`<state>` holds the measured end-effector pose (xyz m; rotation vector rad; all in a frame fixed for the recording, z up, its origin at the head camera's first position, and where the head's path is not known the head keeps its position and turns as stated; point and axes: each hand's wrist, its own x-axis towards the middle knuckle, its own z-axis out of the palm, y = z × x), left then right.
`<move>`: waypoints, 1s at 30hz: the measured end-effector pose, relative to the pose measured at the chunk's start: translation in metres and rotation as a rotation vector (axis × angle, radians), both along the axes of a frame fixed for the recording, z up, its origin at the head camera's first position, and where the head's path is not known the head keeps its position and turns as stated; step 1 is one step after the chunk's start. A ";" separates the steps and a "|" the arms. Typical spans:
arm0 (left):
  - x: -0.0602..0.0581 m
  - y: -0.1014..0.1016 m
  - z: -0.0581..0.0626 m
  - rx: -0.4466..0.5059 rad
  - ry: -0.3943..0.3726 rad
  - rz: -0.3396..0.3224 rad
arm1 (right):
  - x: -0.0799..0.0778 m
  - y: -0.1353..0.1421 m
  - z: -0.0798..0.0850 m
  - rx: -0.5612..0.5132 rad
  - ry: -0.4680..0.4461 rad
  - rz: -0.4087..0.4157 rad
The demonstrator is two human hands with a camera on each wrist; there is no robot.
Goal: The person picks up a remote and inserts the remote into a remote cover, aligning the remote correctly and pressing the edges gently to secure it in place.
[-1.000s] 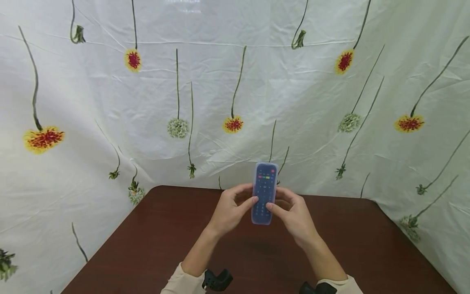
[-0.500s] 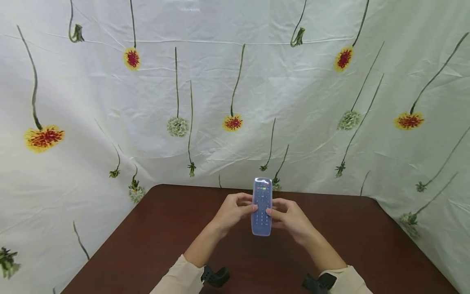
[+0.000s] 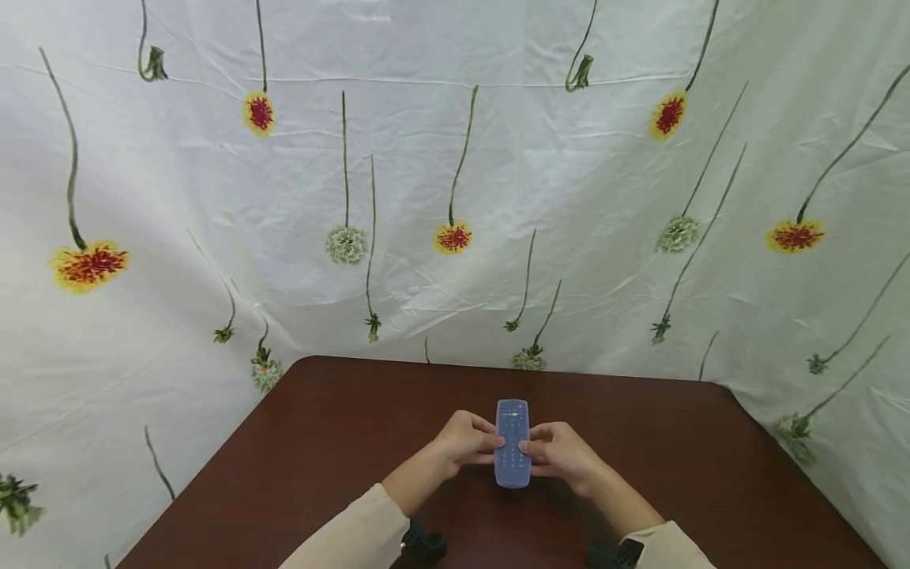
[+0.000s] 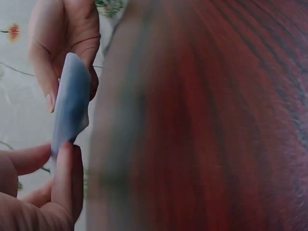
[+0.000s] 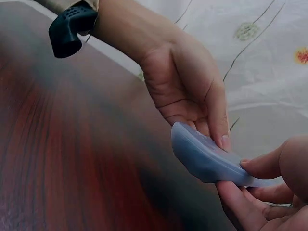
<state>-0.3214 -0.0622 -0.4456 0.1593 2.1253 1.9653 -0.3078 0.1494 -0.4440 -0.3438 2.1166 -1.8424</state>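
Observation:
A remote control point(image 3: 512, 454) in a translucent bluish cover is held between both hands in the head view, its buttons facing me. My left hand point(image 3: 460, 444) grips its left edge, thumb on the front and fingers behind. On the opposite edge my right hand point(image 3: 565, 454) pinches it the same way. The left wrist view shows the remote point(image 4: 72, 103) from its side, with thumb and fingers on either face. In the right wrist view the back of the remote point(image 5: 202, 156) bulges under its cover. The remote appears held just above the tabletop; contact cannot be told.
A dark reddish-brown table point(image 3: 341, 427) spreads under the hands. Behind and around it hangs a white cloth point(image 3: 398, 47) printed with flowers and stems. A black camera mount point(image 3: 424, 545) sits on the left wrist, and another point(image 3: 617, 553) on the right.
Both hands have lowered the remote control from above the table's far edge to nearer the tabletop. Their grip on its two sides looks the same.

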 end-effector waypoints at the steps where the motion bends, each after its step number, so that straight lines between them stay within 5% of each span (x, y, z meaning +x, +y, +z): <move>1: 0.000 0.001 -0.003 -0.010 -0.011 0.006 | 0.000 0.000 -0.004 0.015 -0.003 -0.004; 10: 0.001 0.004 -0.019 -0.075 -0.030 0.019 | -0.001 -0.006 -0.018 0.101 -0.027 -0.032; 30: 0.009 0.005 -0.016 -0.172 0.031 0.021 | 0.005 -0.008 -0.012 0.281 0.027 -0.113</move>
